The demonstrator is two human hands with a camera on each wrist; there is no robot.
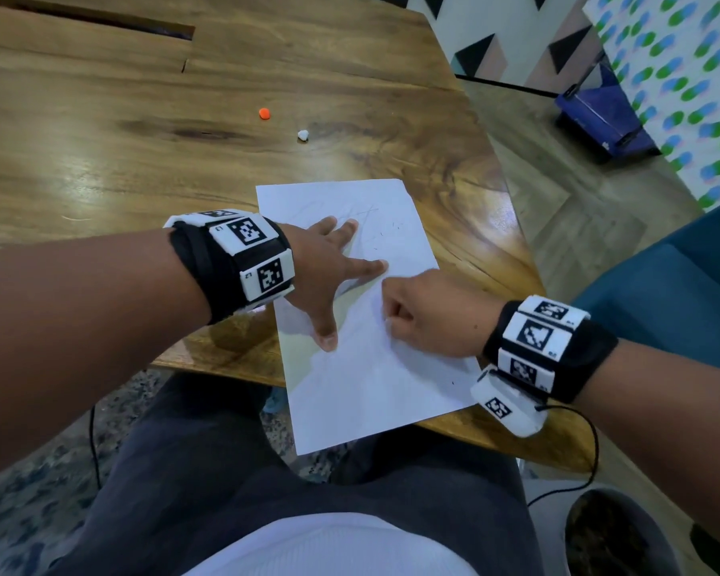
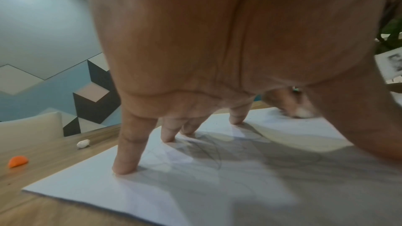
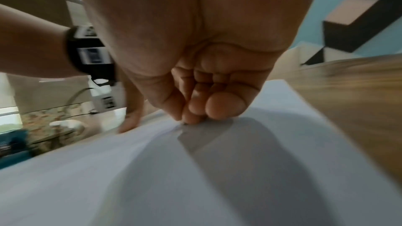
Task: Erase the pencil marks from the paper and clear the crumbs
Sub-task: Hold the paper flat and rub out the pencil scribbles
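Note:
A white paper sheet (image 1: 371, 388) lies at the near edge of the wooden table (image 1: 142, 160), its front corner hanging over. Faint pencil marks (image 1: 350, 214) and dark crumbs (image 1: 385, 234) show on its far half. My left hand (image 1: 329, 264) is spread, with its fingertips (image 2: 124, 169) pressing the paper (image 2: 87, 192) near the pencil lines (image 2: 208, 149). My right hand (image 1: 416, 313) is curled, its fingertips down on mid sheet. It pinches a small white eraser (image 2: 304, 113) that is mostly hidden. In the right wrist view the curled right hand (image 3: 195, 109) touches the paper (image 3: 174, 178).
An orange bit (image 1: 264, 113) and a white lump (image 1: 303, 135) lie on the table beyond the paper. A dark slot (image 1: 100, 18) cuts the table's far left. A blue seat (image 1: 682, 284) stands at right, and a blue bin (image 1: 599, 114) is on the floor.

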